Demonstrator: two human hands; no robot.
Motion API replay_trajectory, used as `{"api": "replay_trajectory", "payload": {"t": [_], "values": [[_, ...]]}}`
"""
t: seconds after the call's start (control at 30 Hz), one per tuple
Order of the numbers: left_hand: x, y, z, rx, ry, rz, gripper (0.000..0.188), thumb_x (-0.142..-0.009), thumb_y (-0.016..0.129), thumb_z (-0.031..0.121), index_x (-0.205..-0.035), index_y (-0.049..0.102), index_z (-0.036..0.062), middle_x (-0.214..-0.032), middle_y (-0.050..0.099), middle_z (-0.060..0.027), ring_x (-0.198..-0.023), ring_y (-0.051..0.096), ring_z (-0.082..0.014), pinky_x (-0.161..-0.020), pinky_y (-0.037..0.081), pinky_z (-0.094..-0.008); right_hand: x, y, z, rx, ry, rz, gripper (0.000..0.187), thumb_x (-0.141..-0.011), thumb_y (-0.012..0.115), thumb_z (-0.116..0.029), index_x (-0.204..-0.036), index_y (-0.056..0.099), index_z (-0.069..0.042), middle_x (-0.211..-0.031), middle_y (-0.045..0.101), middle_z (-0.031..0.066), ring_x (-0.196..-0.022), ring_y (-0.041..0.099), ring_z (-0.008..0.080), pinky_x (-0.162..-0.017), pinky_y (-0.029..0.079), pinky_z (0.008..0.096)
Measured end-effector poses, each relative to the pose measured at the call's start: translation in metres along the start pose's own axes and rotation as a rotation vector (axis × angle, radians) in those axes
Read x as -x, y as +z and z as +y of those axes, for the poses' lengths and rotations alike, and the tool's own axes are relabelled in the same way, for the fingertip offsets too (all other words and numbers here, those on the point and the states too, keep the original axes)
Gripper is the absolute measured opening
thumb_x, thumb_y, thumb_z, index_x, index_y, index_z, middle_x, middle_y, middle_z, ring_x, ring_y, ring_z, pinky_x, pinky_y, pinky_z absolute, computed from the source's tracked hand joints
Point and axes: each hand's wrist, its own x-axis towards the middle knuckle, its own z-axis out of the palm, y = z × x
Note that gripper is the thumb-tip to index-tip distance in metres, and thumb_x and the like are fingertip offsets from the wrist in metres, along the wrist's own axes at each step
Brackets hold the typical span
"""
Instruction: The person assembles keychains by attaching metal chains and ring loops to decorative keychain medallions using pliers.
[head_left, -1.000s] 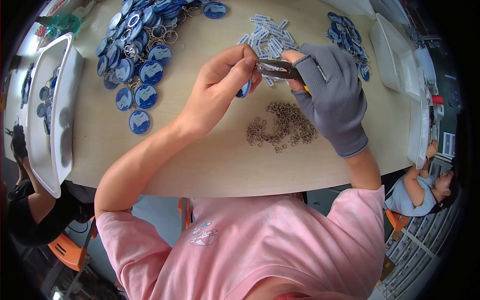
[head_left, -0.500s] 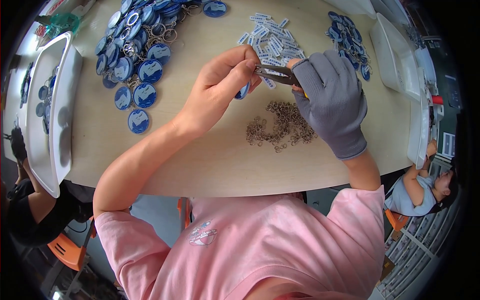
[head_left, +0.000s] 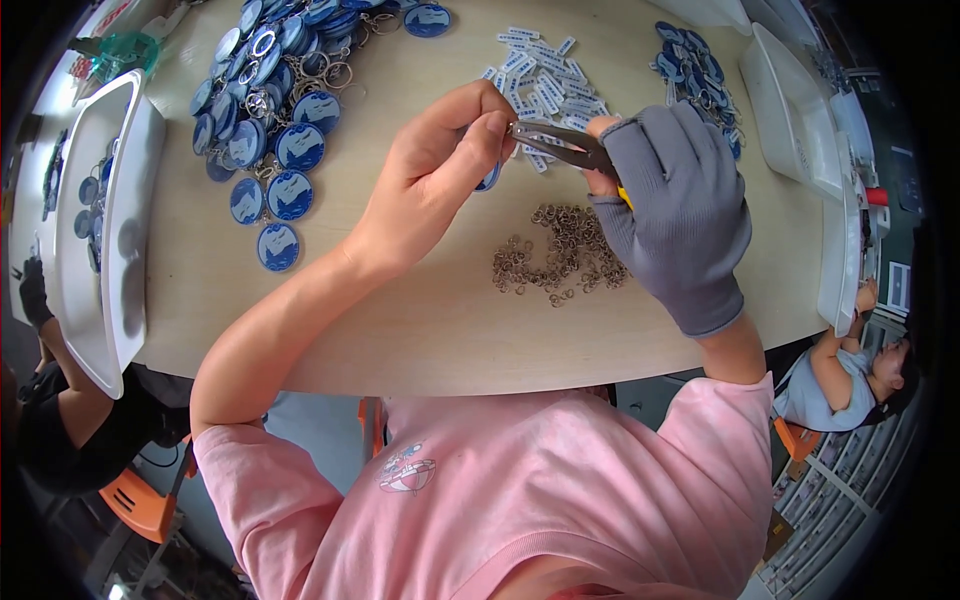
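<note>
While my left hand (head_left: pixel 440 170) pinches a blue round tag (head_left: pixel 490 178) between thumb and fingertips at upper centre of the frame, my gloved right hand (head_left: pixel 675 215) is clenched on the handles of the pliers (head_left: pixel 555 145), whose tips meet the left fingertips. Whether a ring sits in the tips, I cannot tell; it is too small to see.

Progress, judged from the layout: a large heap of finished blue keychains (head_left: pixel 270 110) with rings attached lies at upper left of the bench (head_left: pixel 420 310), and a smaller blue heap (head_left: pixel 695 85) at upper right. Still to use: the pile of loose split rings (head_left: pixel 560 255) at centre, just below my hands, and the scatter of small white tags (head_left: pixel 545 75) at top centre. Both piles look sizeable, so I judge much remains. White trays (head_left: pixel 110 250) stand at the left edge and the right edge (head_left: pixel 790 110); the left one holds a few blue pieces.

Against the frame half a second ago: hands sit at the same spot, the pliers point the same way, the grip is unchanged. The ring pile and heaps have not shifted. Any difference is only fine finger work at the tips.
</note>
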Motion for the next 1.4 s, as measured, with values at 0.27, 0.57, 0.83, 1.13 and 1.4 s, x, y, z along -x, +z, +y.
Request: {"api": "replay_trajectory", "payload": {"t": [0.27, 0.57, 0.83, 1.13, 1.4], "values": [[0.002, -0.001, 0.004, -0.032, 0.027, -0.022, 0.028, -0.103, 0.040, 0.022, -0.082, 0.045, 0.0045, -0.076, 0.043, -0.0016, -0.073, 0.040, -0.0105, -0.064, 0.032, -0.0249, 0.001, 0.000, -0.002, -0.038, 0.010, -0.001, 0.030, -0.073, 0.071, -0.024, -0.097, 0.060, -0.010, -0.092, 0.056, 0.0069, -0.085, 0.056, 0.0254, -0.072, 0.046, 0.0397], [0.000, -0.011, 0.002, -0.099, 0.046, -0.100, 0.020, -0.097, 0.048, 0.018, -0.084, 0.048, 0.0026, -0.075, 0.046, 0.0013, -0.071, 0.038, -0.0071, -0.064, 0.034, -0.0236, 0.001, -0.005, -0.005, -0.141, 0.058, -0.069, 0.032, -0.073, 0.071, -0.023, -0.100, 0.061, -0.008, -0.099, 0.059, 0.0076, -0.085, 0.057, 0.0274, -0.071, 0.047, 0.0401], [0.000, -0.012, 0.006, -0.058, 0.013, -0.155, 0.021, -0.097, 0.048, 0.019, -0.082, 0.046, 0.0035, -0.074, 0.042, 0.0030, -0.071, 0.036, -0.0069, -0.063, 0.032, -0.0238, 0.003, -0.005, -0.003, -0.102, 0.014, -0.073, 0.029, -0.073, 0.070, -0.022, -0.098, 0.061, -0.010, -0.093, 0.058, 0.0072, -0.081, 0.056, 0.0266, -0.067, 0.046, 0.0404], [-0.001, -0.015, -0.002, 0.066, -0.035, -0.273, 0.027, -0.100, 0.043, 0.024, -0.078, 0.041, 0.0066, -0.073, 0.039, 0.0026, -0.069, 0.033, -0.0081, -0.061, 0.028, -0.0251, 0.007, -0.007, -0.009, -0.071, 0.032, -0.102, 0.026, -0.071, 0.070, -0.022, -0.093, 0.060, -0.012, -0.083, 0.054, 0.0056, -0.077, 0.056, 0.0256, -0.064, 0.046, 0.0404], [-0.005, -0.021, 0.006, 0.040, -0.148, -0.358, 0.036, -0.103, 0.040, 0.030, -0.077, 0.044, 0.0048, -0.072, 0.041, -0.0004, -0.068, 0.037, -0.0107, -0.062, 0.031, -0.0263, 0.004, -0.010, 0.004, -0.257, 0.002, -0.144, 0.028, -0.073, 0.071, -0.020, -0.095, 0.058, -0.007, -0.086, 0.055, 0.0094, -0.076, 0.055, 0.0297, -0.065, 0.044, 0.0410]]}}
